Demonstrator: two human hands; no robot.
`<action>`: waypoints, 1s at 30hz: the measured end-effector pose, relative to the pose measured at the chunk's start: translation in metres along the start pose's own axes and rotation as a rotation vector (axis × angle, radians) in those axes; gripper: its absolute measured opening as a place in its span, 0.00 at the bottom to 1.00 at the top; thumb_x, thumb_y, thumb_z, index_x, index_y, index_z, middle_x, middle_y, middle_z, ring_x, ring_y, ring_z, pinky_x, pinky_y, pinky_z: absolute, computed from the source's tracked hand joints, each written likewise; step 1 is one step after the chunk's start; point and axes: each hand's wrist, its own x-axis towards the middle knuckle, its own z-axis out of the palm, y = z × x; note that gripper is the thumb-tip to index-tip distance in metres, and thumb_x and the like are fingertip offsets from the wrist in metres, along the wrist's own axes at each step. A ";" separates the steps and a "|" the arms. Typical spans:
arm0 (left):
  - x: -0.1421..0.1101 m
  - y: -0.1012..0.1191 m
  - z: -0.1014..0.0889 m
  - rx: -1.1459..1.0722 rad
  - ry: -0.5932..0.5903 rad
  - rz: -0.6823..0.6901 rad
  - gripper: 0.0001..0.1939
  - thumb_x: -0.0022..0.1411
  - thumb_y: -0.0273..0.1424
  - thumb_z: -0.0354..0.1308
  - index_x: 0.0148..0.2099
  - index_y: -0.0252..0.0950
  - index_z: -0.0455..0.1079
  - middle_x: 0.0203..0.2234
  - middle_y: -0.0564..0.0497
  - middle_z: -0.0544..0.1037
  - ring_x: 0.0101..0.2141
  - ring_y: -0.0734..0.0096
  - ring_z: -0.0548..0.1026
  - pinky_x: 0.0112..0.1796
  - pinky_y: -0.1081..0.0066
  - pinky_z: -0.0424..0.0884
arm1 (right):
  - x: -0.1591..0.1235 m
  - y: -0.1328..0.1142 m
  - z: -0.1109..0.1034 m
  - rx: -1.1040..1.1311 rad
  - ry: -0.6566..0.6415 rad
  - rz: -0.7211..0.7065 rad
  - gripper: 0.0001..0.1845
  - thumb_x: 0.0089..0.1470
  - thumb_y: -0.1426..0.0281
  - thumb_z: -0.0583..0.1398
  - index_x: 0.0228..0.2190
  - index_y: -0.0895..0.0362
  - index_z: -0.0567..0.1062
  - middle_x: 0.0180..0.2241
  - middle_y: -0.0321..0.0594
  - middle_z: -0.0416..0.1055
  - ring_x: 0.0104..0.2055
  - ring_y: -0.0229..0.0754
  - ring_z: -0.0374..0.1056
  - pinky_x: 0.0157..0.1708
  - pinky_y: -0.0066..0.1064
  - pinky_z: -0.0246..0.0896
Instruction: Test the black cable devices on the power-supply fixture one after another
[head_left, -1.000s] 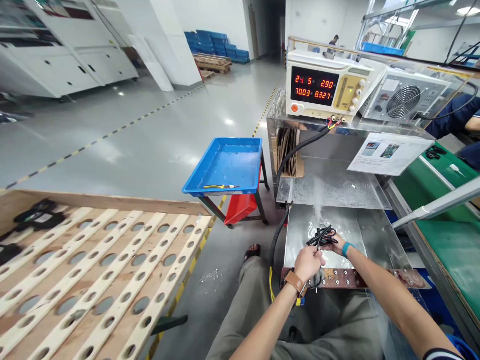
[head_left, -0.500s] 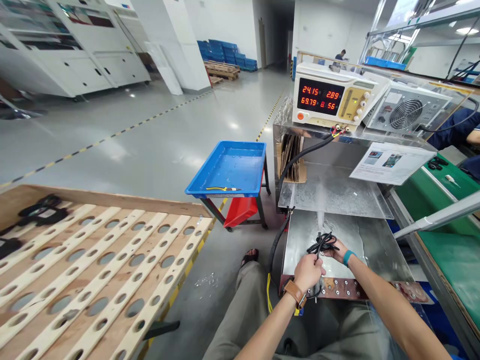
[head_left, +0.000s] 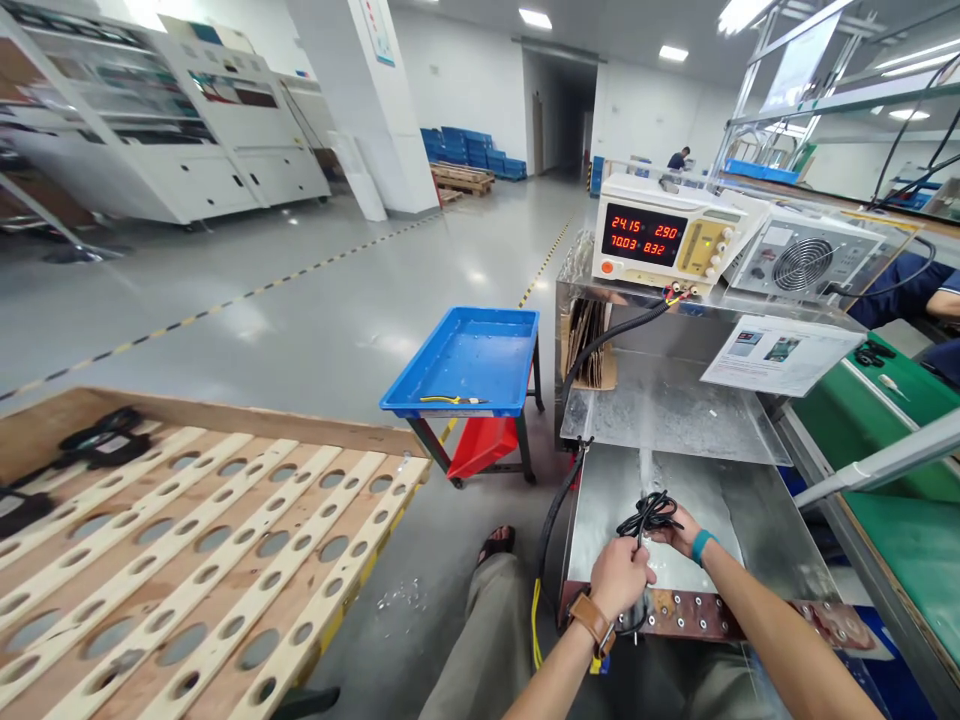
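A coiled bundle of black cable is held over the metal worktop, just beyond the strip with the round fittings. My left hand, with a brown watch strap at the wrist, is closed around the cable's near part. My right hand, wearing a teal wristband, grips the bundle from the right side, its fingertips partly hidden behind the loops. A length of cable hangs below my left hand beside the copper-coloured strip on the front edge.
A power supply with red digits stands on the shelf ahead. A thick black cable runs down the bench's left side. Left of it is a blue tray holding yellow-handled pliers. A slatted wooden rack fills the lower left.
The view has tilted up slightly, so the surroundings sit lower. Both hands keep their hold on the cable with little change. Some digits on the power supply differ.
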 end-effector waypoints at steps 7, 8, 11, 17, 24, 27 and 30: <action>0.000 -0.002 0.001 0.041 0.016 0.014 0.12 0.65 0.31 0.50 0.29 0.37 0.70 0.28 0.50 0.82 0.34 0.67 0.79 0.32 0.72 0.63 | -0.002 0.001 -0.001 -0.029 -0.021 -0.017 0.20 0.39 0.68 0.68 0.36 0.57 0.71 0.30 0.40 0.74 0.30 0.47 0.73 0.33 0.36 0.72; 0.000 -0.002 0.000 0.044 0.014 0.012 0.13 0.65 0.31 0.50 0.29 0.37 0.70 0.28 0.50 0.82 0.34 0.67 0.79 0.33 0.72 0.63 | -0.002 0.001 -0.001 -0.028 -0.021 -0.017 0.20 0.38 0.69 0.68 0.36 0.57 0.71 0.30 0.40 0.74 0.30 0.46 0.73 0.33 0.36 0.72; -0.001 0.000 -0.001 0.044 0.001 0.004 0.13 0.66 0.31 0.50 0.30 0.37 0.70 0.28 0.50 0.82 0.34 0.68 0.79 0.33 0.72 0.63 | -0.003 0.001 0.000 -0.021 -0.021 -0.008 0.19 0.38 0.68 0.68 0.34 0.56 0.71 0.30 0.39 0.74 0.30 0.46 0.73 0.34 0.36 0.72; 0.000 -0.001 -0.001 0.036 0.013 0.009 0.13 0.66 0.31 0.50 0.29 0.37 0.69 0.28 0.50 0.83 0.34 0.67 0.79 0.32 0.72 0.62 | -0.001 0.002 0.002 -0.037 0.012 -0.030 0.16 0.39 0.68 0.66 0.34 0.54 0.70 0.28 0.37 0.72 0.29 0.46 0.71 0.36 0.40 0.72; 0.012 -0.017 0.008 0.029 0.038 0.026 0.11 0.65 0.31 0.51 0.29 0.37 0.68 0.26 0.50 0.82 0.33 0.65 0.79 0.32 0.71 0.64 | 0.010 0.014 0.000 0.008 0.040 -0.021 0.17 0.36 0.67 0.68 0.32 0.53 0.71 0.25 0.37 0.70 0.25 0.46 0.71 0.29 0.37 0.71; 0.013 -0.020 0.009 0.032 0.041 0.038 0.11 0.66 0.31 0.50 0.30 0.37 0.68 0.27 0.50 0.82 0.34 0.66 0.79 0.32 0.71 0.63 | 0.013 0.017 -0.001 0.026 0.052 -0.026 0.19 0.35 0.66 0.69 0.32 0.53 0.72 0.24 0.35 0.70 0.24 0.44 0.70 0.27 0.35 0.72; 0.012 -0.019 0.008 0.041 0.035 0.040 0.12 0.66 0.31 0.49 0.30 0.37 0.68 0.27 0.49 0.82 0.33 0.66 0.79 0.32 0.70 0.63 | 0.015 0.018 -0.003 0.044 0.053 -0.021 0.20 0.36 0.66 0.70 0.33 0.53 0.71 0.25 0.35 0.69 0.24 0.43 0.70 0.29 0.36 0.73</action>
